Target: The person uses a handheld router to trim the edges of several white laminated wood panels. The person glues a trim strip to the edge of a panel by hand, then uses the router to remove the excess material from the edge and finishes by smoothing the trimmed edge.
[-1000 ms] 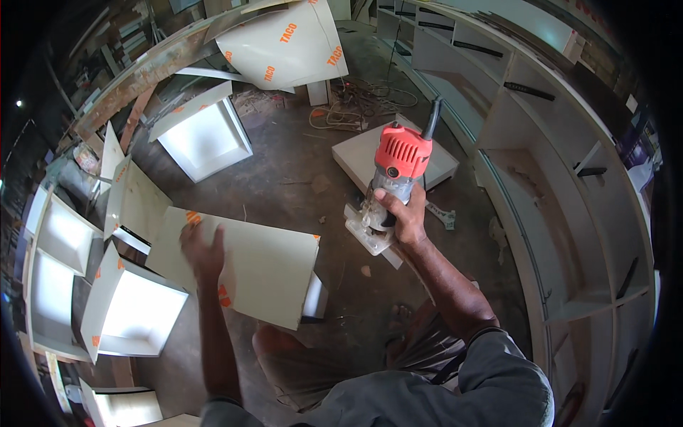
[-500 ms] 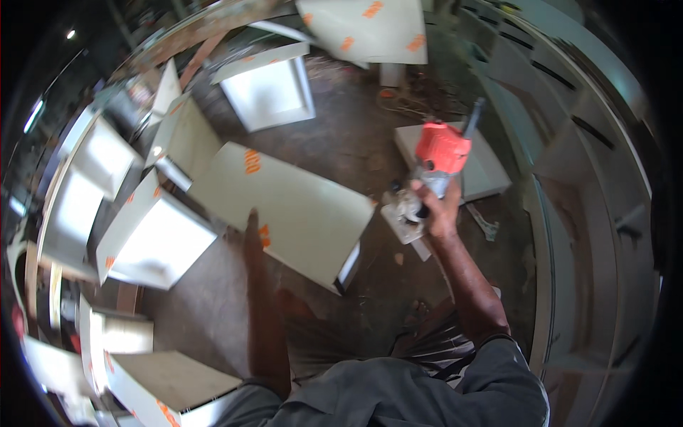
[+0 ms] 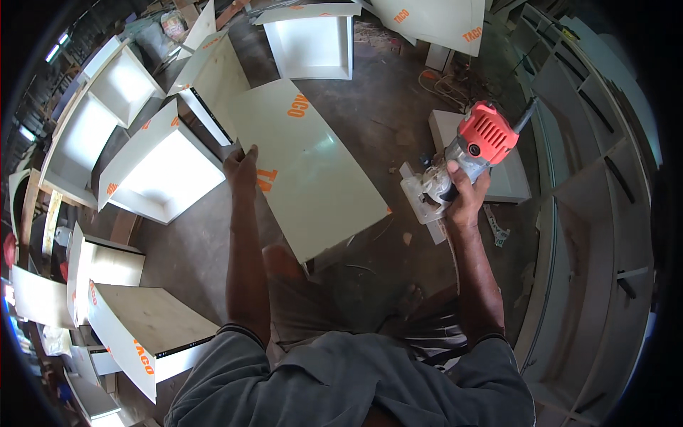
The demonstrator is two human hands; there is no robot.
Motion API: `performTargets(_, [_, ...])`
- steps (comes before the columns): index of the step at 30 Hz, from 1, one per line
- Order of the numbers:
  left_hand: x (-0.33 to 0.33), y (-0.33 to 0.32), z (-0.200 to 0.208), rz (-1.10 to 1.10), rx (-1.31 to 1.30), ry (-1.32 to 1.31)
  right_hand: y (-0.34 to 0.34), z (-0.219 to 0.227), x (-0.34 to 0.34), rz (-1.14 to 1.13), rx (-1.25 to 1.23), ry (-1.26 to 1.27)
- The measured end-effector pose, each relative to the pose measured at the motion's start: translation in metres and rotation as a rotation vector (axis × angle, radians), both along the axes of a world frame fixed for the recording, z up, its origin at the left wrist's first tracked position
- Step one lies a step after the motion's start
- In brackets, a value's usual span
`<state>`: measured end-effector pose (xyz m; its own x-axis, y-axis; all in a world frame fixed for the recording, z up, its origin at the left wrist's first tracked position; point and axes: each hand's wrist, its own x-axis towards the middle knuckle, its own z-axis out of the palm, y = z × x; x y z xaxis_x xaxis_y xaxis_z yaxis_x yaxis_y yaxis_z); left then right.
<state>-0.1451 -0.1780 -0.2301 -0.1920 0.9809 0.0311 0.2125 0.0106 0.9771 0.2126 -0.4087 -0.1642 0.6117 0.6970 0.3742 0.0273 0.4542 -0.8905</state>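
My right hand (image 3: 466, 198) is wrapped round the grey body of a trim router (image 3: 487, 135) with a red motor housing. Its pale, see-through base (image 3: 421, 201) tilts down toward the left, and the router is held apart from the boards. Near the middle lies a long pale panel (image 3: 320, 178) with orange print, tilted, its near end close to my knees. At its left edge my left hand (image 3: 242, 165) is closed, thumb and fingers pinching the edge. What lies under the panel is mostly hidden.
White drawer boxes (image 3: 167, 181) stand at the left, with another box (image 3: 309, 46) at the far side. Behind the router lies a white box (image 3: 514, 176) on the floor. A tall cabinet carcass (image 3: 569, 263) runs down the right. A cord (image 3: 434, 84) curls near the far boards.
The panel has turned clockwise, its near end swinging toward me. My left hand has gone from resting on it to gripping its left edge. The router has shifted right in my right hand.
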Motion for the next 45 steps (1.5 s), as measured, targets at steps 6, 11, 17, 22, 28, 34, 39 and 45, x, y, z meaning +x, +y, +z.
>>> performTargets(6, [-0.047, -0.017, -0.013, 0.133, 0.006, -0.220, 0.005, -0.002, -0.002, 0.049, -0.031, 0.007])
performTargets(11, [-0.066, -0.011, -0.025, 0.176, 0.078, -0.286, 0.006, -0.008, 0.005, 0.018, -0.065, -0.078])
performTargets(17, [-0.029, 0.010, -0.030, 0.214, 0.026, -0.188, 0.005, -0.009, -0.005, 0.044, -0.047, -0.172])
performTargets(22, [-0.010, 0.030, -0.027, 0.248, 0.109, -0.053, 0.007, -0.007, -0.006, 0.037, -0.041, -0.162])
performTargets(28, [-0.005, 0.026, -0.011, 0.280, 0.021, 0.103, 0.007, -0.001, -0.008, 0.128, -0.035, -0.076])
performTargets(34, [0.003, 0.038, -0.005, 0.233, 0.105, 0.309, 0.016, -0.006, -0.014, 0.146, -0.061, -0.116])
performTargets(39, [-0.012, 0.036, 0.003, 0.173, 0.012, 0.387, 0.022, -0.016, -0.025, 0.198, -0.076, -0.101])
performTargets(45, [-0.046, 0.030, 0.004, 0.135, -0.066, 0.390, 0.016, -0.014, -0.066, 0.201, -0.086, 0.045])
